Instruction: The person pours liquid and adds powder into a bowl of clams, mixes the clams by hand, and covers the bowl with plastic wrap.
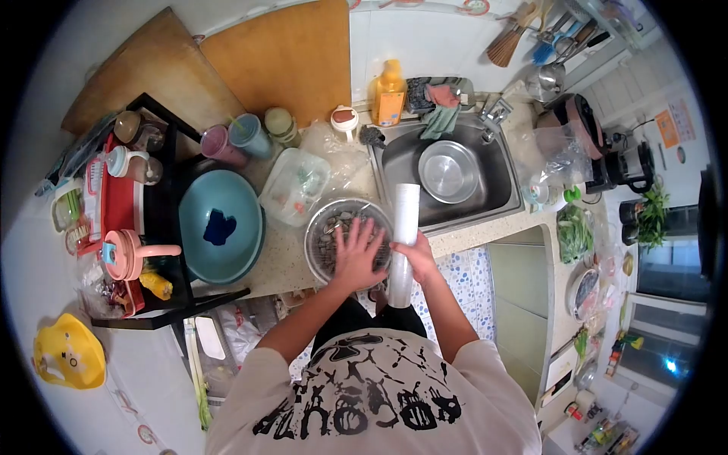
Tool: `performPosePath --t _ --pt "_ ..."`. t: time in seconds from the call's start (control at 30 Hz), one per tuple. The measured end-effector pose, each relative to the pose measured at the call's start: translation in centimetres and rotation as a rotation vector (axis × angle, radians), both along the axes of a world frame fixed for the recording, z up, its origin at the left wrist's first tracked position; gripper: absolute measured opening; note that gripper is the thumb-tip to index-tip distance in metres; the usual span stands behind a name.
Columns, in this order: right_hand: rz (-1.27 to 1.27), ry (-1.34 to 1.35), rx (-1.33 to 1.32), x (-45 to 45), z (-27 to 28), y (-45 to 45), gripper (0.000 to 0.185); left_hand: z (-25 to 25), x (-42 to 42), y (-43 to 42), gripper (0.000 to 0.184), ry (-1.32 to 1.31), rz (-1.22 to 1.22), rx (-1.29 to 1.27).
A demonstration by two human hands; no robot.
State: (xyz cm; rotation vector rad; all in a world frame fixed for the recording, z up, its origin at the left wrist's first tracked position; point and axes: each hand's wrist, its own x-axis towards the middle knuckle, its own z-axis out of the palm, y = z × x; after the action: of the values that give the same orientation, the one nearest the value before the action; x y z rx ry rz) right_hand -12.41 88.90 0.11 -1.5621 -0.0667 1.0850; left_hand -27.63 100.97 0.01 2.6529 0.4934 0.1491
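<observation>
My left hand [359,255] lies spread over a round bowl [312,262], fingers apart, on clear film that seems to cover its top. Dark pieces of food [331,227] show inside the bowl, too small to name. My right hand [416,256] is wrapped round a white roll of cling film [406,212], which stands lengthwise just right of the bowl. The lower end of the roll reaches past the counter's front edge. Whether film still joins the roll to the bowl is hard to tell.
Left of the bowl are a clear plastic container [294,186] and a blue basin [199,262] beside a black rack [163,312]. A metal sink [500,178] on the right holds a metal pot [448,172]. An orange bottle [390,98] stands behind it.
</observation>
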Motion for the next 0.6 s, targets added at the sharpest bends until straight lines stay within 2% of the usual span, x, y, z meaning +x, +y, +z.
performPosePath --t 0.03,0.13,0.17,0.27,0.37,0.47,0.6 --pt "0.004 0.012 0.021 0.2 0.4 0.0 0.063 0.1 1.1 -0.2 0.089 0.022 -0.073 -0.057" --pt "0.017 0.004 0.065 0.5 1.1 -0.4 0.059 -1.8 3.1 0.0 0.091 0.033 -0.180 0.005" --pt "0.023 -0.005 0.078 0.7 1.3 -0.5 0.058 -2.5 3.3 0.1 0.097 0.009 -0.204 0.047" --pt "0.068 -0.041 -0.012 1.4 1.8 -0.9 0.055 -3.4 3.8 0.4 0.110 0.166 -0.267 0.074" --pt "0.021 0.021 0.023 1.7 1.9 -1.2 0.054 -3.6 3.7 0.3 0.121 0.150 -0.213 0.021" --pt "0.019 0.078 0.029 2.2 0.9 -2.1 0.056 -1.6 3.7 0.9 0.127 0.164 -0.189 0.038" --pt "0.017 0.155 0.048 2.2 1.2 -2.2 0.055 -2.5 4.1 1.0 0.130 0.182 -0.217 0.061"
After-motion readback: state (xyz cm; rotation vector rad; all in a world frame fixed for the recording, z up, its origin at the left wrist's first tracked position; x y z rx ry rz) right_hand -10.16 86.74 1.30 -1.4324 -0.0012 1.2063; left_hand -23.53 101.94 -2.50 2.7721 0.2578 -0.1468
